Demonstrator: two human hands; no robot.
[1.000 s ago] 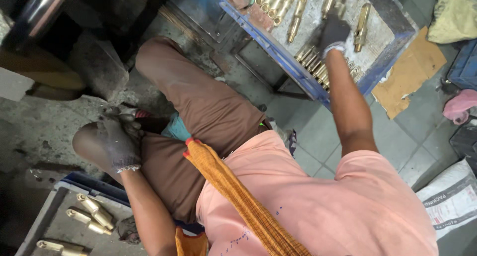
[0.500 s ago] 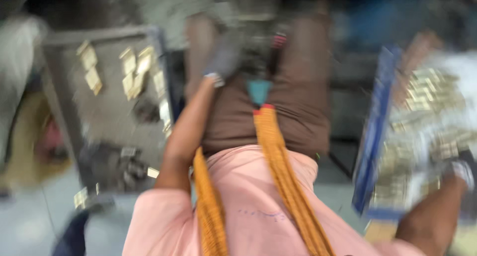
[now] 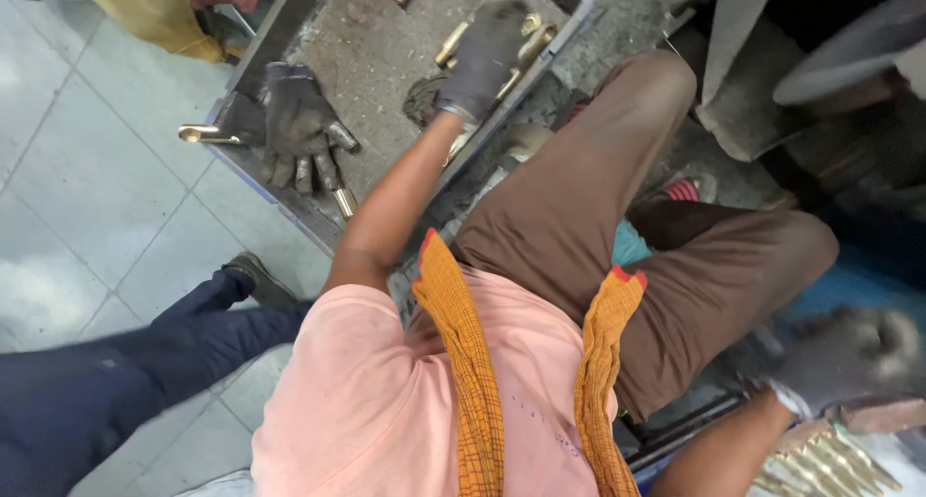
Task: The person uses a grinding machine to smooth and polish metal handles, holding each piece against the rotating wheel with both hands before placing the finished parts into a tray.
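At twelve o'clock, the left hand (image 3: 489,53), gloved, lies palm-down on brass parts (image 3: 533,45) in the grey tray (image 3: 367,63); whether it grips any I cannot tell. At nine o'clock from it, another person's gloved hand (image 3: 299,125) rests on the tray's rim. At four o'clock, the right hand (image 3: 844,357) is clenched above brass rods (image 3: 834,463).

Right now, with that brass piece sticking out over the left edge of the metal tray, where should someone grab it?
Probably by the free end of the brass piece, coming from the tiled-floor side. That end hangs clear past the tray rim, while its other end is hidden under a co-worker's gloved hand, so only the overhanging end is open to fingers.
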